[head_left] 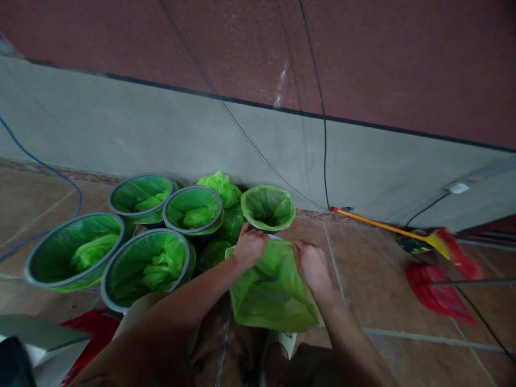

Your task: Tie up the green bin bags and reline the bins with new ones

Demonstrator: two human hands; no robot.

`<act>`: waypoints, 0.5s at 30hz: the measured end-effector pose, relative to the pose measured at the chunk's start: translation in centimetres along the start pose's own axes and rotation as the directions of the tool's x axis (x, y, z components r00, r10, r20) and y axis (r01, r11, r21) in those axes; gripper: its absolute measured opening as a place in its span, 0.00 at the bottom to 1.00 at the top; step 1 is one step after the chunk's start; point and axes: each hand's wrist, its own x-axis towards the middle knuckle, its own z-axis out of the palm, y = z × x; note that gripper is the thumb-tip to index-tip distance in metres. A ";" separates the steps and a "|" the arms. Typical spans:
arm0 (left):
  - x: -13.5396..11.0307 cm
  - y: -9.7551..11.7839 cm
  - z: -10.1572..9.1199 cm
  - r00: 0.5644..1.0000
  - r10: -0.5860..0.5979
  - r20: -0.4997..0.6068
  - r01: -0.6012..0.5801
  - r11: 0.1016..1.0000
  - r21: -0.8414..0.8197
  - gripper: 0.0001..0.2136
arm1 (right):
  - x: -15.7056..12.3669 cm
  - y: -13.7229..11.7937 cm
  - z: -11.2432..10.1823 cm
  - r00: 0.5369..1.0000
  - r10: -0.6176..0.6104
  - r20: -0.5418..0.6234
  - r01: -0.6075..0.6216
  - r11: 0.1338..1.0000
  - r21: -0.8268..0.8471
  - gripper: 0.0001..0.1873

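Observation:
Both hands are at the far rim of a translucent green bin liner (274, 293), which hangs spread out toward me above the floor. My left hand (250, 248) is closed on its left edge, with something dark by the fingertips that I cannot make out. My right hand (311, 263) pinches the right edge. A whitish strip shows at the rim between the hands; whether a bin is inside is unclear. Just beyond stands a small bin (268, 207) lined with the same green plastic.
Several grey-rimmed bins (145, 269) with green liners stand at left. Knotted green bags (221, 188) lie by the wall (161, 118). At right are a yellow-handled broom (379, 226), a red dustpan (435, 293) and black cables. A blue cable (44, 164) crosses the left floor.

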 end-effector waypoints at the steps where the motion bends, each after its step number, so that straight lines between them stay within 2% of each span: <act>1: 0.1 -0.5 -0.2 1.000 -0.028 0.013 0.028 1.000 0.001 0.13 | -0.1 0.6 -0.4 0.999 0.035 0.001 -0.035 0.999 -0.017 0.20; 5: 0.4 -2.4 -0.6 0.989 -0.138 0.046 0.137 0.990 0.008 0.13 | -0.6 3.6 -1.6 0.974 0.228 -0.008 -0.227 0.965 -0.135 0.21; 9: 0.4 -3.2 -0.4 0.985 -0.162 0.052 0.162 0.987 0.006 0.13 | -1.3 5.5 -1.7 0.909 0.406 0.092 -0.387 0.906 -0.171 0.18; 11: 0.4 -2.9 -0.3 0.987 -0.153 0.041 0.153 0.988 0.004 0.13 | -1.5 4.9 -1.2 0.924 0.375 0.073 -0.360 0.918 -0.168 0.22; 13: 0.4 -2.2 -0.2 0.992 -0.126 0.020 0.126 0.992 0.004 0.13 | -1.4 3.5 -0.6 0.966 0.258 0.011 -0.252 0.951 -0.178 0.32; 15: 0.3 -1.3 -0.2 0.997 -0.080 -0.009 0.080 0.997 0.000 0.12 | -1.1 1.6 0.0 0.990 0.138 -0.021 -0.139 0.973 -0.187 0.32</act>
